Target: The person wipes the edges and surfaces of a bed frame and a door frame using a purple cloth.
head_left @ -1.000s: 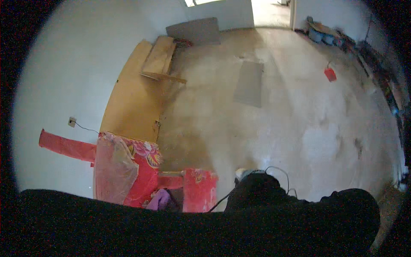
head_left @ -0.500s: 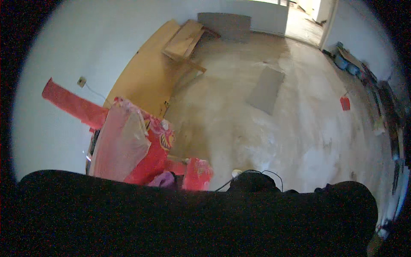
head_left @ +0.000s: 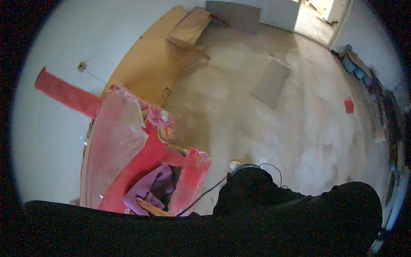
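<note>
A purple cloth (head_left: 147, 186) lies bunched in a recess of a red floral-covered piece of furniture (head_left: 124, 182) at the lower left. My right hand (head_left: 155, 209), its wrist toward the right, has its fingers closed on the cloth's lower edge. Only part of this hand shows; dark clothing along the bottom hides the rest. A cloudy clear plastic sheet (head_left: 113, 137) covers the left part of the red furniture. Beside the cloth stands a red floral upright part (head_left: 191, 180). My left hand is out of sight.
A black cable (head_left: 205, 193) loops over my dark-clothed leg (head_left: 252, 188). Wooden boards (head_left: 143, 64) lean by the left wall, and a grey flat sheet (head_left: 270, 83) lies on the floor. A red object (head_left: 349, 106) and clutter (head_left: 364, 77) are at the right.
The view has tipped lower, so more of the red furniture and purple cloth shows. My right hand has come into sight at the cloth. More of the cable and my leg is visible.
</note>
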`<act>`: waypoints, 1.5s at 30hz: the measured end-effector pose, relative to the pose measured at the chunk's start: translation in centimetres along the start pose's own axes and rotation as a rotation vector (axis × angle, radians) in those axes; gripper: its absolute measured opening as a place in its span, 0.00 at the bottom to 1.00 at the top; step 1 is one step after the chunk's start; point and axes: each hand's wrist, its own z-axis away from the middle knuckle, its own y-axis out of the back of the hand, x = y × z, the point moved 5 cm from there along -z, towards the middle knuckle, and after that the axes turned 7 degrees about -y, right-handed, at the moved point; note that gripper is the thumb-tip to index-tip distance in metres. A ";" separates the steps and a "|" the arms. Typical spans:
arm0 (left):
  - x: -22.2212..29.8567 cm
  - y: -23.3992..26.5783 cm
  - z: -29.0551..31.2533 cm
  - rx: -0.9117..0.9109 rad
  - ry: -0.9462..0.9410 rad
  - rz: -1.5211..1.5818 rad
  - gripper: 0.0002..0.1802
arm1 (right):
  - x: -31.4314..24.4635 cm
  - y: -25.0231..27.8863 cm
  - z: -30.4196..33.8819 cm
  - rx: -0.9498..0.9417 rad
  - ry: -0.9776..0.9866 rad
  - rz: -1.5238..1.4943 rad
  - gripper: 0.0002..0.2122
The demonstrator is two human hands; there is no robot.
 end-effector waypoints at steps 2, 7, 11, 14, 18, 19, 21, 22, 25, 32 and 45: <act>0.7 -0.9 -0.4 -0.040 -0.051 0.012 0.23 | 0.7 0.2 1.6 -0.027 -0.064 0.014 0.11; 3.1 -3.7 -1.2 -0.166 -0.208 0.074 0.23 | 2.3 1.2 6.5 -0.124 -0.259 0.071 0.11; 4.7 -5.4 -1.0 -0.255 -0.318 0.125 0.23 | 2.3 2.3 9.8 -0.197 -0.398 0.110 0.11; 5.5 -5.8 -1.0 -0.289 -0.363 0.146 0.23 | 2.2 3.1 11.0 -0.229 -0.458 0.120 0.11; 5.4 -5.2 -1.1 -0.254 -0.334 0.136 0.23 | 2.3 3.3 10.3 -0.224 -0.430 0.091 0.11; 5.2 -4.9 -1.1 -0.231 -0.311 0.126 0.23 | 2.2 3.2 9.7 -0.214 -0.404 0.076 0.11; 4.1 -4.0 -1.1 -0.182 -0.255 0.093 0.23 | 2.0 2.6 8.2 -0.185 -0.345 0.035 0.11; 3.5 -3.4 -1.0 -0.151 -0.222 0.073 0.23 | 1.7 2.3 7.3 -0.167 -0.308 0.013 0.11; 1.4 -1.1 -0.3 -0.055 -0.113 0.003 0.23 | 0.4 1.5 4.3 -0.105 -0.188 -0.064 0.11; -1.5 3.2 1.3 0.134 0.053 -0.116 0.23 | -2.6 1.7 -0.7 0.005 0.019 -0.171 0.11; 1.8 -2.8 -1.2 0.018 -0.162 -0.034 0.23 | 0.6 1.8 7.8 -0.107 -0.237 -0.105 0.11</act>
